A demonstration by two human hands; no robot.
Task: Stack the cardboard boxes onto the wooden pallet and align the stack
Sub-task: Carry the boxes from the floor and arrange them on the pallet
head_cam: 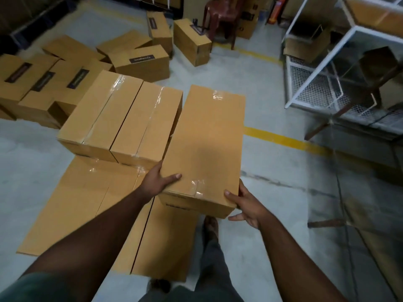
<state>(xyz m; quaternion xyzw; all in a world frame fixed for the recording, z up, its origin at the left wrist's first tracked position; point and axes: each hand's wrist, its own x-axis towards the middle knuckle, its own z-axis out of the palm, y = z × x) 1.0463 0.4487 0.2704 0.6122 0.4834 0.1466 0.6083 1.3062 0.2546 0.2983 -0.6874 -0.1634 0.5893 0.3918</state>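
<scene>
Both hands, left hand (158, 179) and right hand (246, 203), fingers clamped on the cardboard box's (205, 144) near end.

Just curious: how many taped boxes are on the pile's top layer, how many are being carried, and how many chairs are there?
Top-layer boxes: 2
Carried box: 1
Brown chair: 1
Total: 4

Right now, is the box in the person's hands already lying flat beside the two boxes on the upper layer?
No: the held box is gripped by the left hand and right hand, overhanging the stack's edge.
</scene>
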